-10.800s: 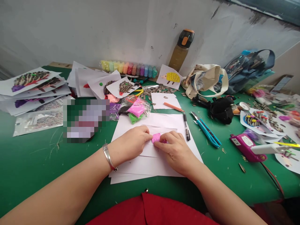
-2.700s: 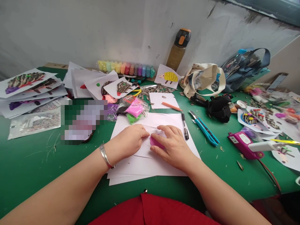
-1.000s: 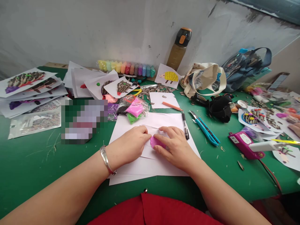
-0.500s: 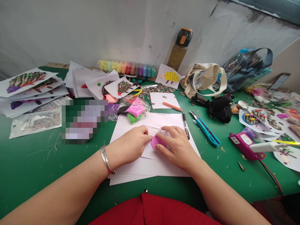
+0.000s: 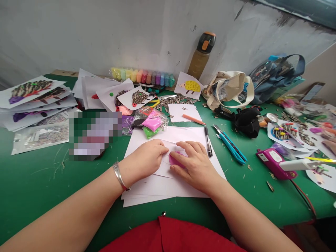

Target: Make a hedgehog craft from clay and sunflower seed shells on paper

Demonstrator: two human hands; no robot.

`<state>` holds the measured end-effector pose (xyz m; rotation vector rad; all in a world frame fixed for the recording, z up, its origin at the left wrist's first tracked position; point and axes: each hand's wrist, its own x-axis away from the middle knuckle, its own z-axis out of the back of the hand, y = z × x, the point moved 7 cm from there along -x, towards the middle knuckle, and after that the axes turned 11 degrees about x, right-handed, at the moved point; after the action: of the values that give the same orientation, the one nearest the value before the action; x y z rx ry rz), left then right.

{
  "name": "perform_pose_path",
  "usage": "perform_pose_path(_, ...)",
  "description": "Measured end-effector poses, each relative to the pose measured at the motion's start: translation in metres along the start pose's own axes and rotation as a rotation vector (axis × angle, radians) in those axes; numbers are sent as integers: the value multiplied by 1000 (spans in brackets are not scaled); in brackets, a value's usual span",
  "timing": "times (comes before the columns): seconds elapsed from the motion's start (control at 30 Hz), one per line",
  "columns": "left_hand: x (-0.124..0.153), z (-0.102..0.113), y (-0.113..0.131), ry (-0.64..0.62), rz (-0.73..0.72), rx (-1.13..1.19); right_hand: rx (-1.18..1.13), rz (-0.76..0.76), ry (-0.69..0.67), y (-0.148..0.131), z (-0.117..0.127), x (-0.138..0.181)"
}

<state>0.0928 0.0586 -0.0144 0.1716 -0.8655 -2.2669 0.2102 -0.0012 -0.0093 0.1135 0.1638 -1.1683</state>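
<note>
A flat lump of pink clay [image 5: 174, 161] lies on a small white paper sheet [image 5: 164, 169] atop a stack of white papers [image 5: 170, 189] on the green table. My right hand [image 5: 195, 166] presses its fingers down onto the clay, covering most of it. My left hand [image 5: 143, 161], with a silver bracelet at the wrist, rests curled on the paper just left of the clay, fingertips pinning the sheet.
Bags of coloured clay [image 5: 152, 122] lie beyond the papers, a black pen [image 5: 208, 141] and blue utility knife [image 5: 229, 144] to the right. A pink glue gun [image 5: 278, 162], sunflower seeds [image 5: 175, 100], finished seed pictures [image 5: 34, 91], a bottle [image 5: 202, 56] and bags surround them.
My right hand's fingers have slid further over the pink clay, pressing it flatter and hiding more of it. My left hand has stayed on the paper.
</note>
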Motion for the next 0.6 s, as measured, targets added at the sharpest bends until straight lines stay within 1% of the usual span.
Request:
perform_pose_path(0.2, 1, 1, 0, 18, -11, -8, -12, 25, 8, -3, 2, 1)
perform_pose_path(0.3, 1, 1, 0, 12, -8, -5, -8, 50, 6, -5, 2, 0)
perform_pose_path(0.43, 1, 0, 0, 0, -4, -4, -10, 43, 17, -4, 2, 0)
perform_pose_path(0.6, 0, 0, 1, -5, -12, -18, -25, 111, 39, -9, 3, 3)
